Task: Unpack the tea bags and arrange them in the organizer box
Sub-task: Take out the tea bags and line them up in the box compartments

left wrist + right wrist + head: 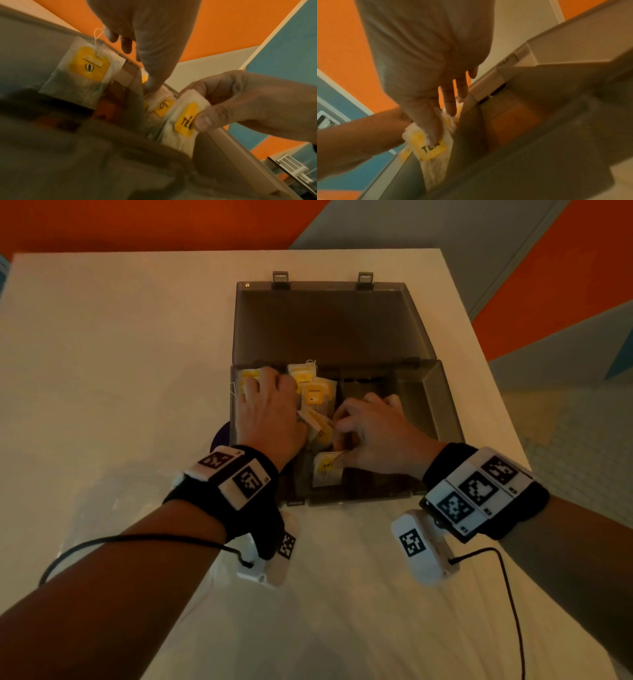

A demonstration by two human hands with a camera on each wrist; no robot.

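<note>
Right hand (380, 433) pinches a tea bag (327, 469) by its yellow tag, thumb on the "TEA" print, in the near middle compartment of the organizer box (442, 409). Left hand (270, 412) lies flat with straight fingers, pressing the tea bags in the far-left compartment. Bags are white paper with yellow tags and strings. Left wrist view shows the thumb (204, 121) on the tag and another bag (82, 75) leaning on the box wall; head view hides both. Lid open, lying flat on the white table (120, 354).
</note>
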